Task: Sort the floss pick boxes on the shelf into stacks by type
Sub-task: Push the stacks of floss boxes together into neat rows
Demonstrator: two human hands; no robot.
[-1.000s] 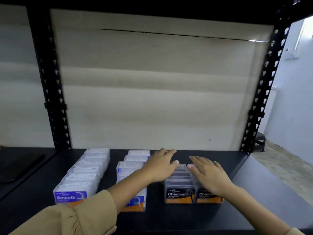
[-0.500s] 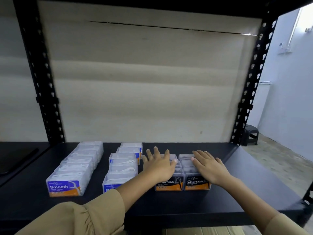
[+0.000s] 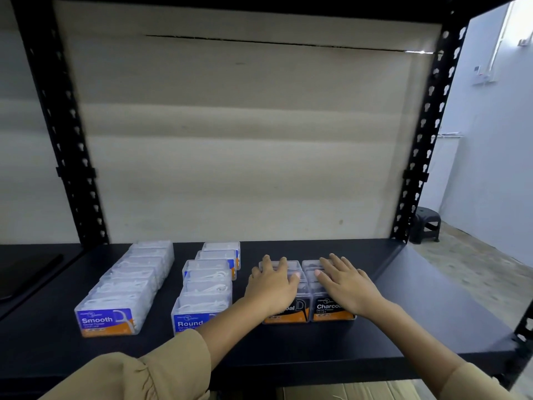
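Both hands flat on Charcoal boxes (image 3: 308,298), left hand (image 3: 272,287), right hand (image 3: 347,284), black shelf (image 3: 432,307)

Black stool (image 3: 427,226) on floor (image 3: 476,269) far rt, nr wall (image 3: 496,168). White switch box (image 3: 484,79) high on wall. Cardboard (image 3: 331,394) at btm edge. Dark flat item (image 3: 26,272) far left.

Both arms reach forward from the lower edge of view with bare forearms. The tan left sleeve (image 3: 150,370) is bunched near the elbow, and only the cuff of the right sleeve (image 3: 476,382) shows. The left hand (image 3: 272,287) lies palm down on the left row of the Charcoal boxes (image 3: 328,312), its fingers straight, slightly spread and pointing away from the person. The right hand (image 3: 346,284) lies palm down on the right row, fingers straight and angled a little leftward. The hands are near each other but apart, thumbs turned inward.
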